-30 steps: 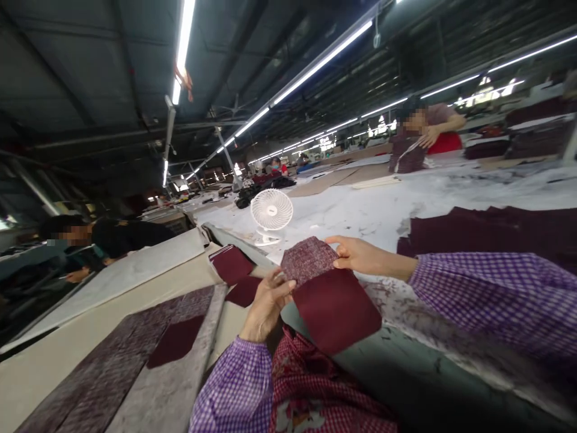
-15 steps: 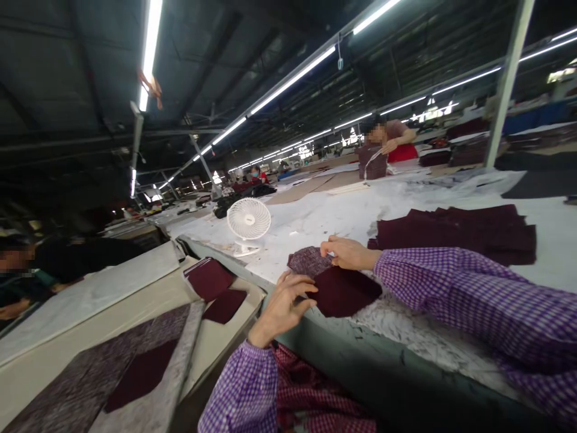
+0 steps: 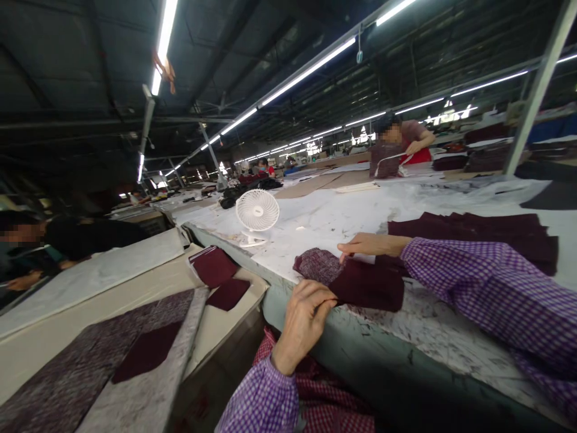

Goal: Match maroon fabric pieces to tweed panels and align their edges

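My left hand is at the table's front edge, its thumb and fingertips closed on the near left edge of a dark maroon fabric piece. That piece lies flat, partly over a mottled purple-grey fabric piece at its left. My right hand is just above the far side of both pieces. Its fingers are stretched to the left, with the tips bent down where the two fabrics meet. Whether those fingertips press on the cloth is hard to see.
Beyond my right forearm lies a stack of maroon fabric pieces. A white fan stands on the white-covered table. At left, a lower surface bears maroon and mottled pieces. Co-workers are at the far left and across the table.
The maroon piece now lies flatter and further right. My left hand has moved right and closed on its edge. My right hand has flattened out, and the whole view has shifted slightly.
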Available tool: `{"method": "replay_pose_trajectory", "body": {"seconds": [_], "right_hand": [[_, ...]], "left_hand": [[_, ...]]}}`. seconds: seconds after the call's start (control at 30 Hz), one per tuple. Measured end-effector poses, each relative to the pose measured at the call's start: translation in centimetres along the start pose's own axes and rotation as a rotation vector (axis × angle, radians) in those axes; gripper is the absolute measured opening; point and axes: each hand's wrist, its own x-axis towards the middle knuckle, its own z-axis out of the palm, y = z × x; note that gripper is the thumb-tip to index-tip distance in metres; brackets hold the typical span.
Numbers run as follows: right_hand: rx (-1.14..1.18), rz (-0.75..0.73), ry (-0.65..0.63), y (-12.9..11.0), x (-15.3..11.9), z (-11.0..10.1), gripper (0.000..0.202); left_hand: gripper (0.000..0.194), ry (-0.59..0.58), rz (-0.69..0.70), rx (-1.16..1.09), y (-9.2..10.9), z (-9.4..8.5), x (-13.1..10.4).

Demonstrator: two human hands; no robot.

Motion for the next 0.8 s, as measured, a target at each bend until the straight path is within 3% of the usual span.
{"method": "replay_pose_trajectory", "body": {"seconds": [0.13, 0.23, 0.3, 0.5, 0.67, 0.8], "right_hand": [[0.165, 0.143, 0.273, 0.3, 0.3, 1.1, 0.039], [0.098, 0.141, 0.406, -0.2, 0.2, 1.5, 0.035], [0.066, 0.028, 0.33, -1.5, -0.2, 1.5, 0.034], [0.042, -0.235, -0.141, -7.4, -2.2, 1.0, 0.049], [0.026, -0.188, -0.274, -9.1, -3.3, -0.2, 0.041], [0.002, -0.154, -0.244, -8.3, -3.1, -1.1, 0.034]], "left_hand": [[0.02, -0.017, 0.01, 0.057, 0.0, 0.2, -0.3], [0.019, -0.013, 0.013, 0.056, -0.5, -0.1, -0.2], [0.018, 0.021, -0.016, 0.043, -1.0, -0.3, -0.1], [0.012, 0.066, -0.072, -0.037, -1.7, -0.5, -0.2], [0.012, 0.091, -0.106, -0.114, -1.9, -0.6, -0.3], [0.012, 0.095, -0.144, -0.179, -1.9, -0.8, -0.5]]}}
